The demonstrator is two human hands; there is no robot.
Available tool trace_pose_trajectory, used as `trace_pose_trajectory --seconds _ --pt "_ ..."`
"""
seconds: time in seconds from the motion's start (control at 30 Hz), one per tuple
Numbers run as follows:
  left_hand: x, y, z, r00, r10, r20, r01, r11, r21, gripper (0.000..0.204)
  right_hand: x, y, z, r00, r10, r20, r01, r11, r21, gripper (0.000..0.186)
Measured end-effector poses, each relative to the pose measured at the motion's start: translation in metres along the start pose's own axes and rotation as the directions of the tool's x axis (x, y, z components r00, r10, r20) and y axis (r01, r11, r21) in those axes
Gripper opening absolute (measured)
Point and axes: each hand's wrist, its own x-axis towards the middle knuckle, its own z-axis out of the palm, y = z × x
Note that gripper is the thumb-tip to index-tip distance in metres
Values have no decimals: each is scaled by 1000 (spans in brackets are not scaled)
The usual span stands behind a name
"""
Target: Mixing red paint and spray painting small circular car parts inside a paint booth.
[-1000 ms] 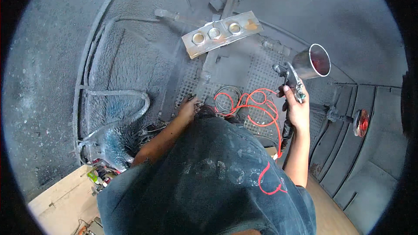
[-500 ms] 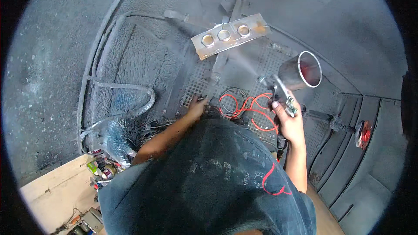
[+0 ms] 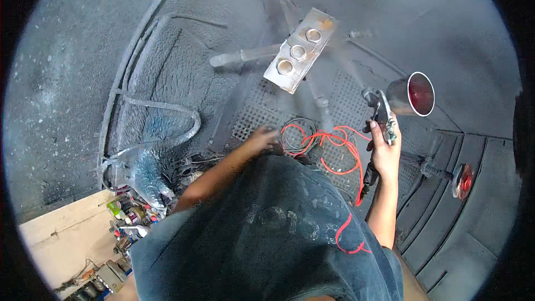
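Note:
My right hand [image 3: 385, 156] is wrapped round the handle of a spray gun [image 3: 383, 110], right of the middle. The gun's grey metal cup [image 3: 399, 98] opens to the right and shows red inside. A faint mist runs from the nozzle up toward a flat board [image 3: 307, 66], slanted from lower left to upper right. On the board sit three hexagonal metal rings [image 3: 298, 52] in a row. Below the board, close to my shirt, is my left hand [image 3: 262, 140]. Motion smears its dark-stained fingers, so I cannot make out whether it holds anything.
The board rests on a stand with crossed, coated arms [image 3: 245, 57] over a perforated floor mat [image 3: 248, 120]. A coiled red hose [image 3: 340, 161] lies in front of me. Grey-coated walls curve around. Bottles and cans [image 3: 134, 216] crowd the lower left. A red-faced round object [image 3: 463, 181] is at right.
The board has turned on its stand and now slants more steeply. My right hand with the spray gun has moved slightly right. My left hand has shifted a little right and is blurred.

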Motion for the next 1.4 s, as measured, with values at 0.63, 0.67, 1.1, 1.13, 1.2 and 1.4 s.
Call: trace_pose_trajectory --seconds 0.63,0.67,1.1,1.13,1.2,1.4 --pt "-1 -5 -21 987 -101 -125 6 800 -599 24 -27 13 -10 989 30 143 -34 999 25 39" --pt "1 -7 -15 989 -78 -127 -11 812 -583 24 -29 13 -12 983 77 165 -76 997 -11 39" --pt "7 3 44 983 -86 161 146 899 -414 26 -38 43 -33 998 25 -49 -22 998 59 37" --pt "5 7 52 988 -35 151 88 929 -360 26 -38 44 -35 999 -15 -49 19 997 70 35" --pt "0 16 68 986 -44 160 94 943 -320 29 -39 44 -36 999 33 -6 -32 999 30 38" --pt "-3 24 67 980 -6 198 56 968 -245 42 -48 33 -26 954 196 225 -249 939 237 43"
